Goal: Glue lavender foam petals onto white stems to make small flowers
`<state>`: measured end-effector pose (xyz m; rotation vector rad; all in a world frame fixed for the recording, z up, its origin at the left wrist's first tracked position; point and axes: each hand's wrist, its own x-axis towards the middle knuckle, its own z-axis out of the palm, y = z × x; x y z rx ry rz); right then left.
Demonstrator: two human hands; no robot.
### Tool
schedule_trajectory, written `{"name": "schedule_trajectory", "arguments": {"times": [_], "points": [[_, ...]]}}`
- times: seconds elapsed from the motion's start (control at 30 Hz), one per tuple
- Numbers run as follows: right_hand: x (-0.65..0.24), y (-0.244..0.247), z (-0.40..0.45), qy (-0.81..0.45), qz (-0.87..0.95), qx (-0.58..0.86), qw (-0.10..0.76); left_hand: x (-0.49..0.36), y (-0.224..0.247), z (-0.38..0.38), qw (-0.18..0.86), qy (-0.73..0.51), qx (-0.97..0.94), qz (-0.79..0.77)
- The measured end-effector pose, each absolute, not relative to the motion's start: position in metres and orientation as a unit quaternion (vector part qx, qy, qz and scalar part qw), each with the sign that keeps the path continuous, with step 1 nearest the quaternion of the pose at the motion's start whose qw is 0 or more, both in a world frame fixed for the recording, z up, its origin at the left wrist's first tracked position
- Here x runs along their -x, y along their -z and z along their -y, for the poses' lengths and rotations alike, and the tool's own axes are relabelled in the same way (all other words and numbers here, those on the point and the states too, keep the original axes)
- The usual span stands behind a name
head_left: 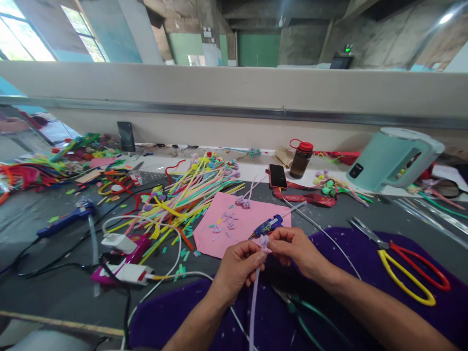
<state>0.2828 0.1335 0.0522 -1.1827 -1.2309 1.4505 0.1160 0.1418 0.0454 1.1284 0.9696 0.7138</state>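
My left hand (239,268) is closed in a pinch on a pale lilac pipe-cleaner flower (263,242), whose long fuzzy stem (253,309) hangs down below the fingers. From the other side, my right hand (298,249) pinches the flower's edge, so both hands hold it. Just behind them a blue glue gun (268,225) lies on a pink sheet (208,239). Small lilac and green cut bits (228,222) are scattered over the sheet. At its back edge rests another lilac flower piece (243,202). A teal-handled tool (305,317) lies below my right forearm, partly hidden.
Red-and-yellow-handled scissors (407,270) lie on purple cloth (336,239) at right. Left are heaped pipe-cleaner stems (190,190), a second glue gun (69,219) and a magenta power strip (141,246) with cables. Behind stand a phone (278,176), bottle (301,161) and mint kettle (387,158).
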Motion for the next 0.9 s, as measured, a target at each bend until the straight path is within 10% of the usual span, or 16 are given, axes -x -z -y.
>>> {"name": "schedule_trajectory", "arguments": {"times": [0.9], "points": [[-0.2821, -0.0512, -0.1355, -0.623, 0.455, 0.465, 0.434, -0.1155, -0.0425, -0.1441, 0.725, -0.312, -0.467, -0.399]]}}
